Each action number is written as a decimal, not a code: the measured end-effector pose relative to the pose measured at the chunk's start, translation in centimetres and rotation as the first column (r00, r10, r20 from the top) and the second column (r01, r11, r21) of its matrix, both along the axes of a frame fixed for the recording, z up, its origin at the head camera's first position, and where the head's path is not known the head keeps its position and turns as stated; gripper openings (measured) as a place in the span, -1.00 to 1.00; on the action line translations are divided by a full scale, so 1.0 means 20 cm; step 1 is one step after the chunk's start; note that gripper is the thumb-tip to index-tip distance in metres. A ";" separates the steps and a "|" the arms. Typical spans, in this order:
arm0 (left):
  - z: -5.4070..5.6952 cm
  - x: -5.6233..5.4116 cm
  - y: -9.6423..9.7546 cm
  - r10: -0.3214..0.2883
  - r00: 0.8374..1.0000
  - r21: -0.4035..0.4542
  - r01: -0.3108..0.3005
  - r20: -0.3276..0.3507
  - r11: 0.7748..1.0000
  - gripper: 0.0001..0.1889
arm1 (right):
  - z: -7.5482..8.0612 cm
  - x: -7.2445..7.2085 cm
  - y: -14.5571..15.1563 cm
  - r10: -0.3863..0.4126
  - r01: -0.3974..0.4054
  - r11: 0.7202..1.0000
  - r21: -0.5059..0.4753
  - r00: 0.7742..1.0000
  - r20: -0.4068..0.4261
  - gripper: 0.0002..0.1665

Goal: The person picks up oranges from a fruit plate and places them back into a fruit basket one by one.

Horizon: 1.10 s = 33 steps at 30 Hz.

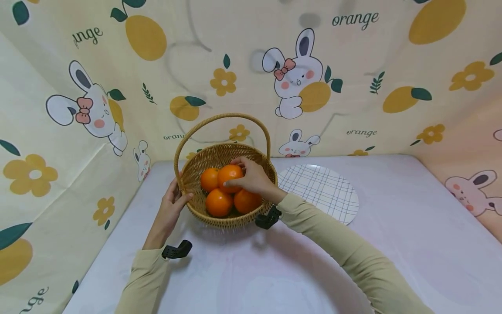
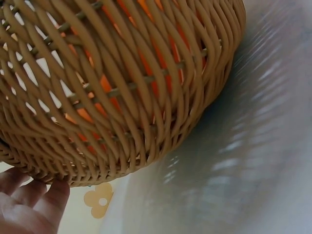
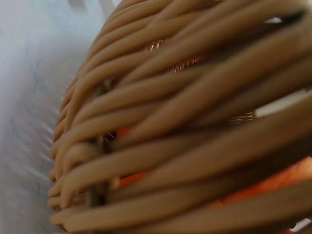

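Note:
A woven wicker basket (image 1: 225,223) with a tall arched handle stands toward the back of the table, tipped slightly toward me. Several oranges lie inside, among them a front orange (image 1: 218,203) and one at the right (image 1: 247,201). My right hand (image 1: 252,176) reaches over the rim and grips the topmost orange (image 1: 229,178) between thumb and fingers. At the basket's left side my left hand (image 1: 174,203) holds the rim by the foot of the handle. In the left wrist view its fingers (image 2: 51,200) press against the weave. The right wrist view is filled by the basket's wall (image 3: 161,126).
Right of the basket lies a round white plate (image 1: 319,192) with a blue grid pattern, partly behind the right forearm. A pale cloth covers the table (image 1: 243,279). Printed fabric (image 1: 243,65) with rabbits and oranges hangs behind and at both sides.

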<state>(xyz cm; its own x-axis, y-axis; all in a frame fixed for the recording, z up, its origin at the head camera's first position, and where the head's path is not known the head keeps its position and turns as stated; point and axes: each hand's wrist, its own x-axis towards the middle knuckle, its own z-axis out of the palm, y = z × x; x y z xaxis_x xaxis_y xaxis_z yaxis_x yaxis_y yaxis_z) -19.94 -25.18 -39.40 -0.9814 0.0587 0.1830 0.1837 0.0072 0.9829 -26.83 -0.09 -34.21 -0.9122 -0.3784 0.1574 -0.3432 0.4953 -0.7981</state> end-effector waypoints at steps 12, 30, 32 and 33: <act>0.01 -0.01 0.00 0.012 1.000 -0.020 -0.012 0.027 1.000 -0.27 | 0.01 0.00 0.01 0.021 -0.021 1.000 0.014 0.999 0.038 -0.19; 0.03 -0.04 0.00 0.005 1.000 -0.018 -0.004 0.030 1.000 -0.31 | 0.13 0.01 0.19 -0.009 0.021 0.979 -0.203 0.998 0.060 -0.37; 0.03 -0.04 -0.01 0.002 1.000 -0.030 -0.001 0.030 1.000 -0.32 | 0.16 0.03 0.24 -0.013 0.031 0.965 -0.261 0.997 0.070 -0.41; 0.03 -0.04 -0.02 0.000 0.999 -0.033 0.001 0.032 0.999 -0.32 | 0.17 0.03 0.27 -0.013 0.034 0.957 -0.290 0.997 0.073 -0.42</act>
<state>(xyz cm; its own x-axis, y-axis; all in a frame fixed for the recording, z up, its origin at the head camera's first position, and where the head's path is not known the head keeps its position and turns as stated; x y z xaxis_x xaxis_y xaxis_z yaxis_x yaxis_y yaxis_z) -20.72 -25.53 -38.80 -0.9867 0.0647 0.1495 0.1522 0.0397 0.9876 -26.20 5.39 -30.74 -0.9329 -0.3042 0.1930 -0.2726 0.2456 -0.9302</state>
